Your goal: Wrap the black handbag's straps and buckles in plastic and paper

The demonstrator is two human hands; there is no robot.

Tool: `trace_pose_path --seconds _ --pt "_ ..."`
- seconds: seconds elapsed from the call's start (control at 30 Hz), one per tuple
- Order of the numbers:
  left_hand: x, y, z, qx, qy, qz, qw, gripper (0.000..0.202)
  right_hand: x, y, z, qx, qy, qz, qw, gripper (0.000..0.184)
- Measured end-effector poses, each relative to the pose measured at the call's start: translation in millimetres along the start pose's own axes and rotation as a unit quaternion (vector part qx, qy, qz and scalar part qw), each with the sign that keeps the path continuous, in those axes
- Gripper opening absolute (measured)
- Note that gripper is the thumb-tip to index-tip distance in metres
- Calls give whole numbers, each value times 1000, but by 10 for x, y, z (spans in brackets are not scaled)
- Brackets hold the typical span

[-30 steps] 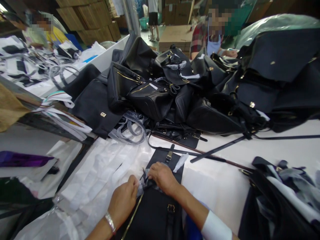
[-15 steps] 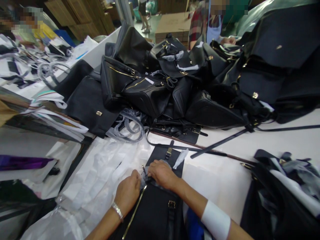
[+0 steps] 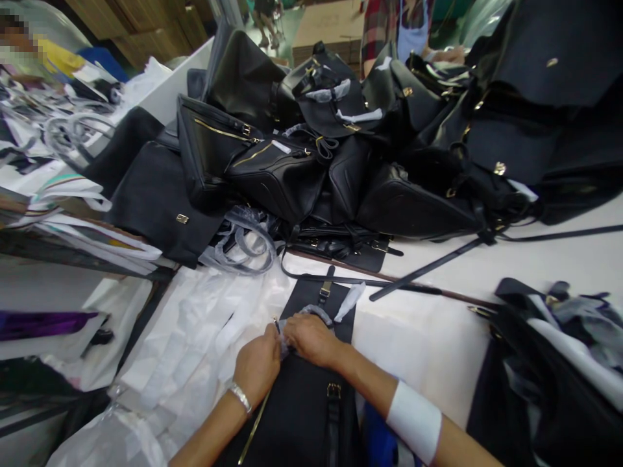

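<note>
A black bag (image 3: 302, 415) with a gold zipper and buckled straps lies in front of me. My left hand (image 3: 260, 360) is closed at the upper left of the bag, near the top of the zipper. Beside it, almost touching, my right hand (image 3: 311, 338) is closed around part of a plastic-wrapped handle (image 3: 316, 312). Clear plastic shows between the two hands. What the left fingertips pinch is hidden. Above the hands, a black strap with a gold buckle (image 3: 325, 293) lies on the bag's upper flap, with a wisp of white wrapping (image 3: 350, 301) to its right.
Black bags (image 3: 277, 175) are heaped across the table's far side. White wrapping sheets (image 3: 185, 337) cover the left. Another black bag (image 3: 530, 376) stands at right. A loose strap (image 3: 423, 269) crosses the table. A person in a plaid sleeve (image 3: 374, 32) stands beyond.
My left hand has moved slightly right and up, closer to my right hand. The right hand has shifted a little left. The whole view has tilted slightly.
</note>
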State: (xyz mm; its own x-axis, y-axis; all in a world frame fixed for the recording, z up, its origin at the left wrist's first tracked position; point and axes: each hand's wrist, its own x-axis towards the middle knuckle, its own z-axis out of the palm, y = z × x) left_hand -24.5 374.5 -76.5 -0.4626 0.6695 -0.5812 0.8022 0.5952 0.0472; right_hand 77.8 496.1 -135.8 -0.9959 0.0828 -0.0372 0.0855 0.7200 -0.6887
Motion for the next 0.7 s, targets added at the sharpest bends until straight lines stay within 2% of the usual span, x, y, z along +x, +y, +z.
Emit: trace_pose_path --seconds 0.13,0.37,0.57,0.7 --pt "72 40 26 11 -19 14 1000 24 -60 125 -19 -2 2 36 999 12" --pt "131 48 67 31 -17 8 999 30 -49 187 18 -30 -28 10 999 14" --pt "267 220 75 58 -37 34 997 25 -34 216 80 -9 -32 23 999 15" --pt "378 285 38 60 -50 62 995 23 -115 312 32 12 -37 39 998 17"
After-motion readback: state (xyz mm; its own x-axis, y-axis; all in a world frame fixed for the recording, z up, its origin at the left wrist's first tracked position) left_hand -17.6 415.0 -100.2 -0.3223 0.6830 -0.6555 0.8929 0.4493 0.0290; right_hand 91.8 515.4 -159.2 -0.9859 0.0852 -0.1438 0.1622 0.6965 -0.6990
